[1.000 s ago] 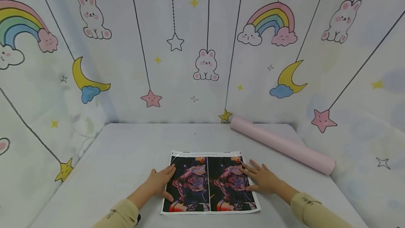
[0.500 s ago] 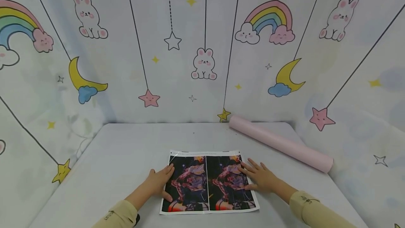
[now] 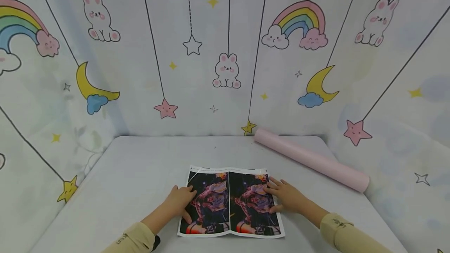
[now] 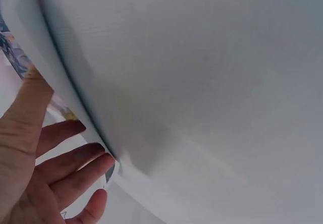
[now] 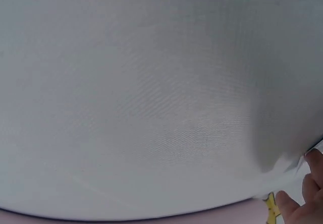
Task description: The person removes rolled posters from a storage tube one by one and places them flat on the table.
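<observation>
On the white table lies a printed paper sheet (image 3: 211, 202) with two matching dark, colourful pictures side by side and a white border. Its middle line bulges up slightly, like a crease. My left hand (image 3: 177, 202) touches the left edge, thumb and fingers spread on the print. In the left wrist view the sheet's edge (image 4: 65, 77) stands off the surface, and my left hand (image 4: 30, 163) has its fingertips against it. At the opposite edge my right hand (image 3: 286, 196) touches the sheet with spread fingers. The right wrist view catches only some fingers (image 5: 298, 206) at its corner.
A long pink roll (image 3: 311, 159) lies slantwise at the back right of the white table (image 3: 147, 163). Behind stands a white backdrop (image 3: 197, 81) printed with rabbits, rainbows, moons and stars.
The sheet, flatter before, now bulges at its middle line, and its right edge has shifted slightly inward. The left hand's fingers are a little more bent; the right hand has shifted slightly.
</observation>
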`<state>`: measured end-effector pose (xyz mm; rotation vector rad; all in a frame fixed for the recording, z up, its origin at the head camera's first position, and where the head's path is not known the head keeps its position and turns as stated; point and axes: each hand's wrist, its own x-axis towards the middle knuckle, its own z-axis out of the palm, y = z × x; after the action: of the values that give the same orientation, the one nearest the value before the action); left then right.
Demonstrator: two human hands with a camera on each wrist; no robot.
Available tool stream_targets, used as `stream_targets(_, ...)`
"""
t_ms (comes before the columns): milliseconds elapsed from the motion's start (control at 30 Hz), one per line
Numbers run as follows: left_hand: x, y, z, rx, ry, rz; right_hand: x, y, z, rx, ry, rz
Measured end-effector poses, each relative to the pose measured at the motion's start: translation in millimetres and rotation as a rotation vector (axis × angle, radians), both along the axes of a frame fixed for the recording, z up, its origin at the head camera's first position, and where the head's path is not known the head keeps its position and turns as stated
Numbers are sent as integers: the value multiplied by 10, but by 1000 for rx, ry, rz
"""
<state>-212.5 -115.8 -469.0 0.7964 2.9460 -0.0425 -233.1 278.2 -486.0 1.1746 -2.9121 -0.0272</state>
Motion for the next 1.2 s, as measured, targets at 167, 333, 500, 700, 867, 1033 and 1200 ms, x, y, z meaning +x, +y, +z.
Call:
stream_targets(167, -43, 38, 33, 42, 82, -61, 14, -42, 29, -81, -47, -7)
stream_targets(333, -35, 107, 36, 154, 101, -60, 24, -125, 32, -51, -39, -25)
stream_targets(500, 5, 237, 45, 265, 214, -62, 75, -249, 19, 8, 150, 25)
stream_targets(700, 110, 425, 56, 296, 246, -102, 182, -416, -1, 30, 280, 33)
stream_targets(867, 180, 518, 36, 278, 156, -132, 252, -562, 19, 78, 316, 6)
stream_targets(1033, 213, 537, 35, 224, 79, -104, 325, -678, 40, 118, 403, 55)
stream_targets(1200, 233, 531, 53, 187, 7, -53, 434, -741, 30, 133, 452, 52)
